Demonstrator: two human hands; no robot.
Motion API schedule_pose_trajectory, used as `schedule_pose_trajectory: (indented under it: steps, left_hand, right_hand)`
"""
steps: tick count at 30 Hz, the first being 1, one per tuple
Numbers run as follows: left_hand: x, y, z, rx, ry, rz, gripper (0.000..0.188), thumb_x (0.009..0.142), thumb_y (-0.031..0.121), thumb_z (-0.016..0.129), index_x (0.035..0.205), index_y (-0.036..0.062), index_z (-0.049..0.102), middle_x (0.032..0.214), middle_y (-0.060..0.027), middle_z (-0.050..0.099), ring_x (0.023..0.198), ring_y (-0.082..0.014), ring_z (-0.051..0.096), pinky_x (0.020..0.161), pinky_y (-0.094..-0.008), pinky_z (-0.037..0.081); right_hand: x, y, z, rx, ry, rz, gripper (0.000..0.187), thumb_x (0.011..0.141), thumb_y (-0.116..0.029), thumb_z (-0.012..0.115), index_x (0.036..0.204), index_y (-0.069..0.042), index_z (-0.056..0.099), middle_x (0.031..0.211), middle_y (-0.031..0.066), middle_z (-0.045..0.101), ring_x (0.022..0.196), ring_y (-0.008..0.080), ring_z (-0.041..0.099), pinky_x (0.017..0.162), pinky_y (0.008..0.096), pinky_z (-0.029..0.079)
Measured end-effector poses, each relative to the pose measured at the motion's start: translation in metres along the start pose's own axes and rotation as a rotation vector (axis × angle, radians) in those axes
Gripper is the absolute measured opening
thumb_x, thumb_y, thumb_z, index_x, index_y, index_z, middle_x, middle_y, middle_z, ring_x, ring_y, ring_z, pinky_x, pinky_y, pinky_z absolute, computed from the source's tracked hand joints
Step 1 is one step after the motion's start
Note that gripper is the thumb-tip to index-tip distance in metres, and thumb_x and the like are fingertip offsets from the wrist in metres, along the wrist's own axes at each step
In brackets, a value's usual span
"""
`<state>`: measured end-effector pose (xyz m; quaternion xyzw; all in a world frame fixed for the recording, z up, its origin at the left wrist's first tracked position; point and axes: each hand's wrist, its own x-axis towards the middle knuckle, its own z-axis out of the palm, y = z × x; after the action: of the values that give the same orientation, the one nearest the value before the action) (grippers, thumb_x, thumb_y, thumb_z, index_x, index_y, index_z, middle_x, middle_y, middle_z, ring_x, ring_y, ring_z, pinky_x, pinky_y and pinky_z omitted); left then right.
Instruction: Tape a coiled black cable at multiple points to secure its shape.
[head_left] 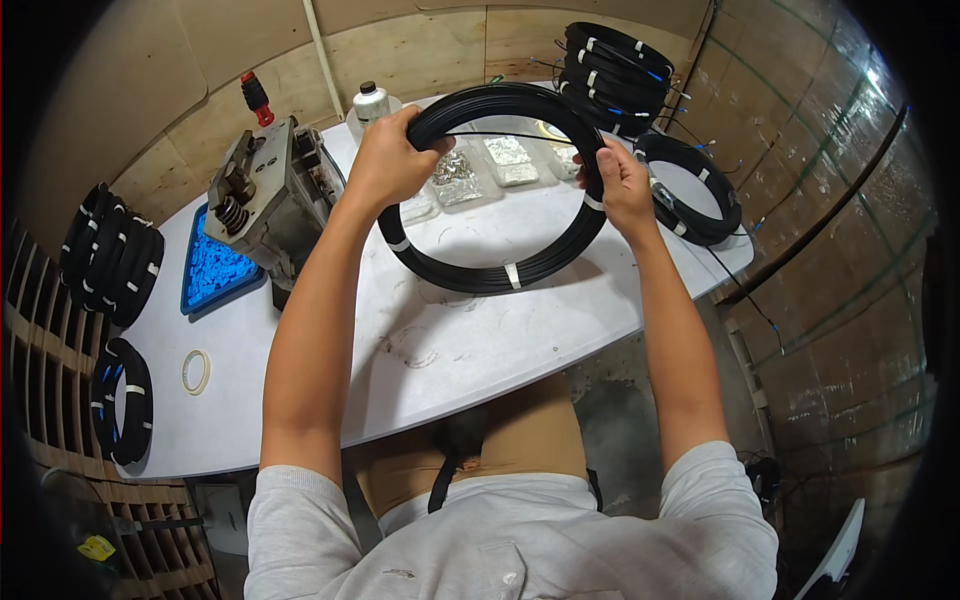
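Between my hands is a large coil of black cable (470,276), raised above the white table and bound at intervals with white tape. My left hand (393,160) is wrapped round its upper left side, thumb pointing inward. On the right side of the ring, my right hand (622,185) grips it with the thumb in front; some of its fingers are hidden behind the coil. One loose strand of cable crosses the upper part of the ring. Behind the coil lie clear bags of small metal parts (455,178), partly seen through its opening.
A metal bench machine (275,195) stands left beside a blue tray (222,262) of small blue pieces. More black coils are stacked at back right (615,80) and far left (112,255). A tape roll (196,371) lies near the white table's (480,355) left end; a bottle (371,102) stands behind.
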<state>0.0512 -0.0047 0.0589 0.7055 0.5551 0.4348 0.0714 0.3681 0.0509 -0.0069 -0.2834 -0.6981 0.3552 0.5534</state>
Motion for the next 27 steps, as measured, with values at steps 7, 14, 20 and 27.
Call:
schedule_pose_trajectory:
  steps: [7, 14, 20, 27]
  left_hand:
    - [0.003, 0.005, 0.000, 0.013, -0.053, 0.038, 0.030, 0.085, 0.026, 0.076, 0.095, -0.0017, 0.069, 0.073, -0.0176, 0.068, 0.065, -0.0273, 0.065, 0.062, -0.0393, 0.049]
    - [0.002, 0.024, 0.004, 0.020, -0.027, 0.117, 0.032, 0.086, 0.029, 0.079, 0.097, 0.0003, 0.071, 0.071, -0.0093, 0.065, 0.062, -0.0174, 0.057, 0.060, -0.0343, 0.045]
    - [0.002, 0.020, -0.004, 0.046, -0.099, -0.010, 0.030, 0.083, 0.028, 0.080, 0.095, 0.0013, 0.072, 0.068, -0.0086, 0.066, 0.061, -0.0183, 0.058, 0.060, -0.0353, 0.046]
    - [0.004, 0.041, -0.003, 0.080, -0.162, 0.016, 0.027, 0.082, 0.023, 0.079, 0.096, 0.0010, 0.072, 0.068, -0.0078, 0.065, 0.060, -0.0159, 0.057, 0.059, -0.0345, 0.046]
  right_hand:
    - [0.036, -0.022, -0.020, -0.107, -0.148, -0.179, 0.050, 0.089, -0.022, 0.079, 0.132, -0.003, 0.062, 0.114, 0.0079, 0.070, 0.104, 0.0148, 0.065, 0.089, 0.0277, 0.052]
    - [0.061, -0.090, 0.022, -0.621, -0.425, -0.391, 0.061, 0.088, -0.014, 0.075, 0.145, -0.012, 0.052, 0.106, 0.0141, 0.071, 0.089, 0.0213, 0.069, 0.086, 0.0314, 0.054]
    - [0.058, -0.119, 0.029, -0.750, -0.489, -0.138, 0.048, 0.084, -0.009, 0.072, 0.129, -0.005, 0.057, 0.090, 0.0197, 0.071, 0.075, 0.0335, 0.068, 0.074, 0.0385, 0.055]
    - [0.068, -0.114, 0.029, -0.844, -0.411, -0.377, 0.035, 0.076, -0.007, 0.070, 0.110, 0.002, 0.065, 0.087, 0.0188, 0.071, 0.075, 0.0311, 0.068, 0.073, 0.0372, 0.054]
